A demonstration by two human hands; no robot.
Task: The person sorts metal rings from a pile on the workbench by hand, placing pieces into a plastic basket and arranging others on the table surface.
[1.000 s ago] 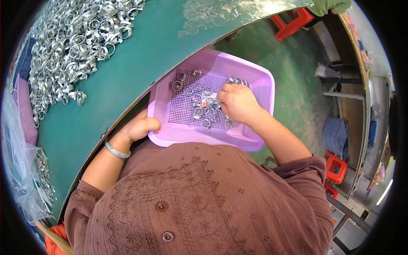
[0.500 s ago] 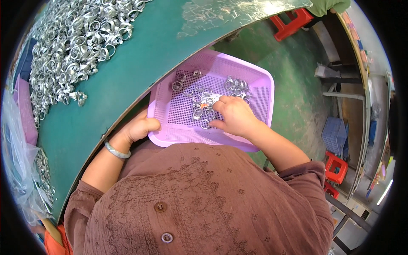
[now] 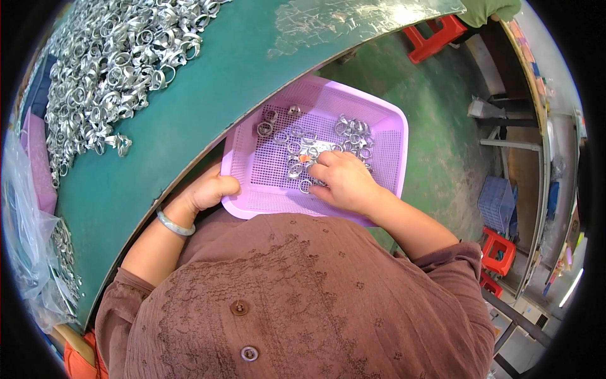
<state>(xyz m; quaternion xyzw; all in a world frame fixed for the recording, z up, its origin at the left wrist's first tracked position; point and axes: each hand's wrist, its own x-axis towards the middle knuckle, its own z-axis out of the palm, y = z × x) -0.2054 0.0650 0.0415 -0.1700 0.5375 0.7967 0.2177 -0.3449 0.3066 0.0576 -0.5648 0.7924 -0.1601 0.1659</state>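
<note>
left hand point(image 3: 211, 191) clamped on purple basket point(image 3: 341, 95) mid-frame, right hand point(image 3: 347, 181) kinda spread apart over silver rings point(image 3: 354, 128), huge ring pile point(image 3: 107, 82) upper left

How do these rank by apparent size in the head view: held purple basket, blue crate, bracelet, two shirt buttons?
1. Purple basket
2. Blue crate
3. Bracelet
4. Upper button and lower button: too alike to rank

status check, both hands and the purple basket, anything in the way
Left hand at left edge of purple basket, most fingers hidden. Right hand inside among silver rings, grip unclear. No obstruction seen; that hand covers part of the basket.
</note>
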